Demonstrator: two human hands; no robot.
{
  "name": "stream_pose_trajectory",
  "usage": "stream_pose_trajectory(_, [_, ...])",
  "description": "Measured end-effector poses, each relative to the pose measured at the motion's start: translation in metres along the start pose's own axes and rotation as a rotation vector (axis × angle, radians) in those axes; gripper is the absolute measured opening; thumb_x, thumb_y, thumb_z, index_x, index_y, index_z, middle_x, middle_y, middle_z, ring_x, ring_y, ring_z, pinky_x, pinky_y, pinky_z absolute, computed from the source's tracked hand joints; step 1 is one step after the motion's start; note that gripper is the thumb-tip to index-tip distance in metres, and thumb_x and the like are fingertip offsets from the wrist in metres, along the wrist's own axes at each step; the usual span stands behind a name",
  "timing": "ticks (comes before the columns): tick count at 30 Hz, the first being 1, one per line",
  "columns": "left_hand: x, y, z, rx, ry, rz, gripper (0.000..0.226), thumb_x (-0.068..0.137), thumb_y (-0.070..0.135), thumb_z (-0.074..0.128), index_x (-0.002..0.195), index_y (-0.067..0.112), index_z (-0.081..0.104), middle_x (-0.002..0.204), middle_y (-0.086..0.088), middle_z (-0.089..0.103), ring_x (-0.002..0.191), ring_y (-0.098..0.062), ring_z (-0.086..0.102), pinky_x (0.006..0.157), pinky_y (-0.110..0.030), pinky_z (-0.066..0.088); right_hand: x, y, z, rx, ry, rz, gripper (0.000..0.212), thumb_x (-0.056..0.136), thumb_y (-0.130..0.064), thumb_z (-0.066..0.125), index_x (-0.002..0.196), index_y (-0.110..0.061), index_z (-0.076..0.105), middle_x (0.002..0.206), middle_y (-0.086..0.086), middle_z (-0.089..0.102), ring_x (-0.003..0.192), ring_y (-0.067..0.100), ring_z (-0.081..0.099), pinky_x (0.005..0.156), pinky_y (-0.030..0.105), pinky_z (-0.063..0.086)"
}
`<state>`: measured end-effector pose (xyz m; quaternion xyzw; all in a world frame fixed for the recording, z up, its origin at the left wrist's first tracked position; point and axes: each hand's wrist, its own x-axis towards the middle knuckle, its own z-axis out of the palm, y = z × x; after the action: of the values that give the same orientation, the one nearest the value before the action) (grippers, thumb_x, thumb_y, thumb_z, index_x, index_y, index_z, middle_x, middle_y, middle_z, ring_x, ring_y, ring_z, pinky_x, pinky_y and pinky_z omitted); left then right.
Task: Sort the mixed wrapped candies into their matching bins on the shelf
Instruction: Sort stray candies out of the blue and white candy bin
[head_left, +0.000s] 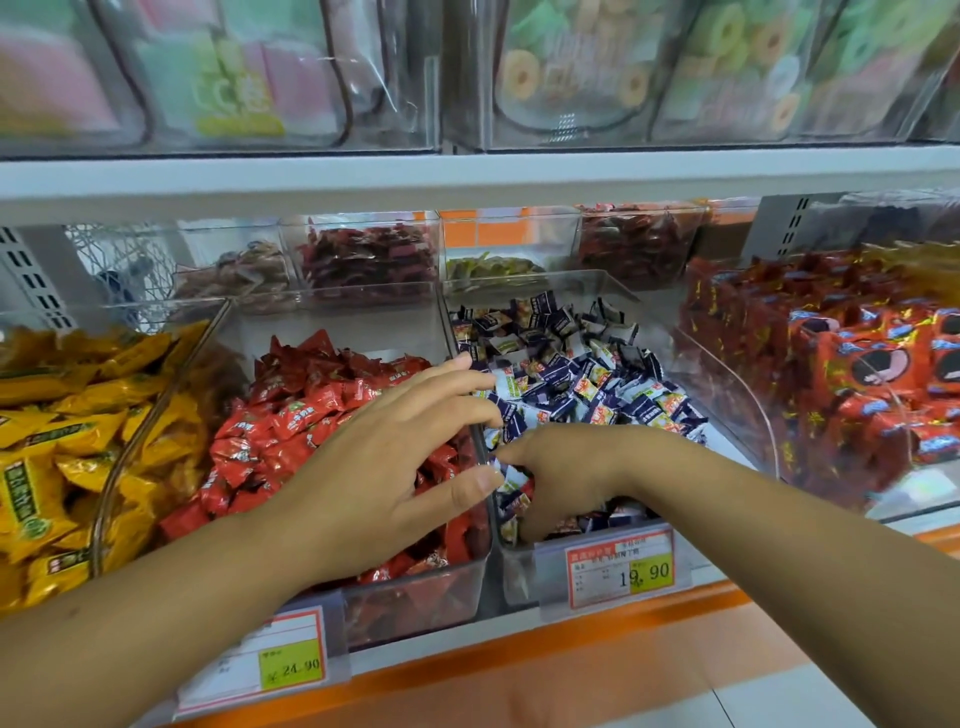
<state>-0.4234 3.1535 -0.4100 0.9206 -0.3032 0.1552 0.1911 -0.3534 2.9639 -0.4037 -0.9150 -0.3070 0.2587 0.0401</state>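
Note:
A clear bin (470, 587) of red wrapped candies (291, 415) stands beside a clear bin (519, 566) of navy-and-white wrapped candies (582, 379). My left hand (395, 457) hovers over the red bin with fingers spread, its fingertips reaching across the divider toward the navy candies. My right hand (561, 478) is down inside the front of the navy bin, fingers curled among the candies; its fingertips are hidden, so what it holds cannot be made out. A white-and-navy candy (511, 480) lies between the two hands.
Yellow wrapped candies (62, 447) fill the bin at far left, red-orange packets (852, 374) the bin at right. Smaller bins stand behind, an upper shelf (467, 176) with clear bins overhangs. Price tags (618, 569) hang on the front edge.

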Motion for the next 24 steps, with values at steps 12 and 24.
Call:
stream_pose_trajectory(12, [-0.001, -0.003, -0.001, 0.021, -0.019, -0.006, 0.05, 0.091, 0.072, 0.025, 0.132, 0.049, 0.04, 0.153, 0.03, 0.021, 0.144, 0.009, 0.001, 0.106, -0.017, 0.007, -0.014, 0.031, -0.023, 0.581, 0.459, 0.027, 0.026, 0.076, -0.029, 0.079, 0.096, -0.031, 0.063, 0.091, 0.012, 0.071, 0.064, 0.016, 0.059, 0.061, 0.031, 0.047])
stream_pose_trajectory(24, [-0.001, -0.004, -0.001, 0.016, -0.011, -0.005, 0.046, 0.092, 0.073, 0.028, 0.131, 0.051, 0.04, 0.151, 0.035, 0.018, 0.144, 0.008, 0.004, 0.109, -0.024, 0.012, -0.046, 0.066, -0.062, 0.436, 0.734, 0.092, 0.044, 0.086, -0.016, 0.071, 0.126, -0.031, 0.06, 0.131, -0.002, 0.059, 0.107, 0.015, 0.06, 0.091, 0.038, 0.053])
